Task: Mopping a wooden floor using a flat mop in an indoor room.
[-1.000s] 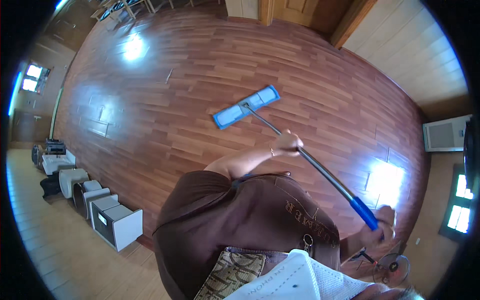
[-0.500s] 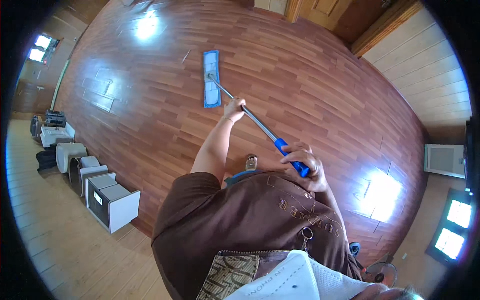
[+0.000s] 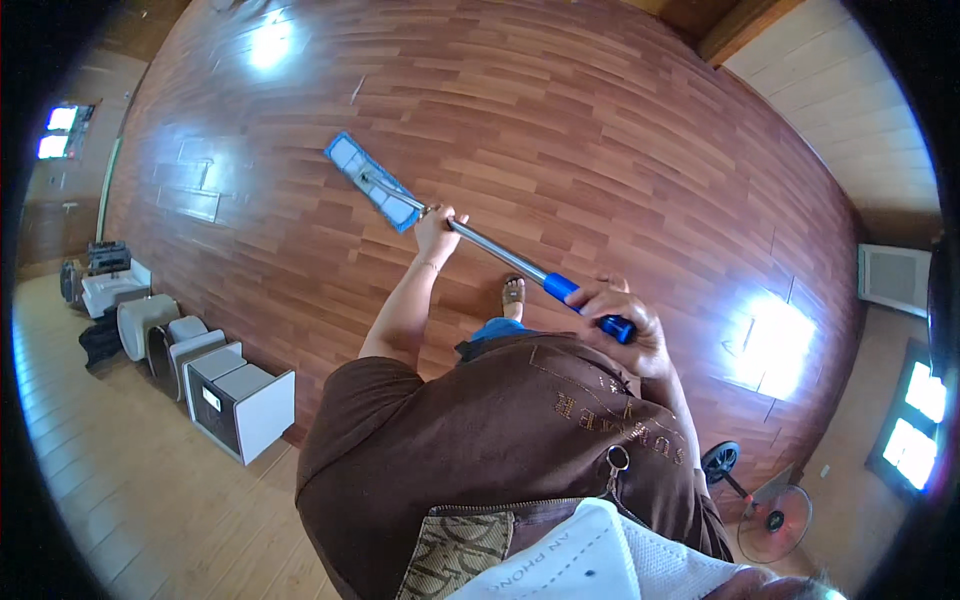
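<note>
A flat mop (image 3: 372,181) with a blue-edged pad rests on the wood-patterned floor, its head angled from upper left to lower right. My left hand (image 3: 437,236) is wrapped round the lower part of the metal pole, close to the pad. The pole slants down to the right toward a blue grip at its top end. There my right hand (image 3: 625,322) is closed on the mop's blue handle (image 3: 562,287), fingers curled over it and the handle's dark blue end showing beyond them.
Speakers and white box-shaped units (image 3: 240,400) line the left wall. A standing fan (image 3: 775,520) is at the lower right, with a white-framed unit (image 3: 893,280) by the right wall. My sandalled foot (image 3: 513,291) is below the pole. A thin line-like mark (image 3: 357,90) lies on the floor beyond the mop.
The mop head has swung left and nearer, turning from upright to diagonal. My left hand has moved left and slightly down with the pole. My right hand has shifted slightly right.
</note>
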Tool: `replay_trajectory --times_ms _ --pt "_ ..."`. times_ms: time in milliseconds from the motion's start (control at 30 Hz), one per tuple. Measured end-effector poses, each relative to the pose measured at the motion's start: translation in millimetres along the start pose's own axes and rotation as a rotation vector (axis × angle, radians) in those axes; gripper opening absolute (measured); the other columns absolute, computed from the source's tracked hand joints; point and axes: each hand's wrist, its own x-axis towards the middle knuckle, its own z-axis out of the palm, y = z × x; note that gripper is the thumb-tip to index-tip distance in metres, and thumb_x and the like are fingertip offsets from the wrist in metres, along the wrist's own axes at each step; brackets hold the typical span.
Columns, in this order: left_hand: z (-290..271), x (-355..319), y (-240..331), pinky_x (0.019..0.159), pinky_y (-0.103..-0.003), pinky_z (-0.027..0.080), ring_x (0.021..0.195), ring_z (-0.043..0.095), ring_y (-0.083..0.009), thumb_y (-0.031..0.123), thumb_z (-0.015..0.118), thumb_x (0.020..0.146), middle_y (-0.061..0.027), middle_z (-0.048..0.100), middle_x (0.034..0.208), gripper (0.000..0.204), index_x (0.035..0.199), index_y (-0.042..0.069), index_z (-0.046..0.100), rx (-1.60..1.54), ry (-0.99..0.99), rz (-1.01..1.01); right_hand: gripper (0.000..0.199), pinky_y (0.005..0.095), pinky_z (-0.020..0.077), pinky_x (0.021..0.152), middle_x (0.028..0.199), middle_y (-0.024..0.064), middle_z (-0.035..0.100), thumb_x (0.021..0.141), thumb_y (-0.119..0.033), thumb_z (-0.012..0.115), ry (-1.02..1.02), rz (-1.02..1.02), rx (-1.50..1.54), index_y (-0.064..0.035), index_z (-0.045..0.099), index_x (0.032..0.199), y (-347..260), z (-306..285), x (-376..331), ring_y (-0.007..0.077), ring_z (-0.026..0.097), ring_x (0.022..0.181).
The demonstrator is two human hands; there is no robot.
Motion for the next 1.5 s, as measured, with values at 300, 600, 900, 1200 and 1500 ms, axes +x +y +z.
replay_trajectory --times_ms 300,600,900,1200,1500 --pt "31.8 -31.1 93.4 0.065 -0.042 0.044 0.062 0.056 -0.0318 0.031 0.072 0.074 -0.0108 0.055 0.059 0.036 0.057 0.009 0.05 -0.062 -0.157 0.4 0.018 0.0497 0.0286 0.098 0.07 0.0048 0.059 0.068 -0.009 0.071 0.345 -0.042 -0.086 -0.0046 0.061 0.082 -56.0 -16.2 -98.9 0.0268 0.065 0.084" --pt "84.7 -75.6 246.7 0.064 -0.044 0.051 0.077 0.063 -0.0317 0.041 0.064 0.079 -0.0123 0.063 0.068 0.038 0.062 0.008 0.06 -0.191 -0.528 0.796 0.019 0.0465 0.045 0.072 0.059 0.0064 0.058 0.057 -0.01 0.066 0.781 -0.221 -0.54 -0.0033 0.057 0.072 -124.5 19.2 -210.3 0.0279 0.065 0.062" --pt "139.4 -160.7 317.5 0.072 -0.045 0.05 0.074 0.062 -0.0344 0.035 0.067 0.078 -0.0136 0.062 0.069 0.031 0.064 0.009 0.058 -0.417 -0.788 1.067 0.026 0.037 0.0453 0.061 0.066 0.0018 0.064 0.065 -0.016 0.072 0.374 -0.373 -0.906 -0.0086 0.063 0.088 -163.3 29.1 -290.2 0.0197 0.067 0.066" --pt "103.6 -230.8 367.9 0.071 -0.044 0.053 0.079 0.065 -0.0313 0.028 0.061 0.071 -0.011 0.066 0.076 0.014 0.074 0.015 0.065 -0.142 -0.991 1.317 0.029 0.0374 0.0345 0.057 0.058 -0.0015 0.053 0.085 -0.044 0.057 0.775 -0.573 -1.185 -0.0159 0.058 0.093 -193.3 63.2 -353.5 0.0158 0.049 0.051" --pt "59.9 -206.7 320.4 0.068 -0.041 0.054 0.076 0.067 -0.03 0.04 0.064 0.073 -0.0109 0.068 0.076 0.029 0.072 0.011 0.07 -0.004 -0.922 1.207 0.019 0.0363 0.0342 0.054 0.057 -0.0008 0.053 0.08 -0.029 0.054 0.581 -0.73 -0.904 -0.0115 0.054 0.089 -173.0 34.3 -331.3 0.0161 0.048 0.049"
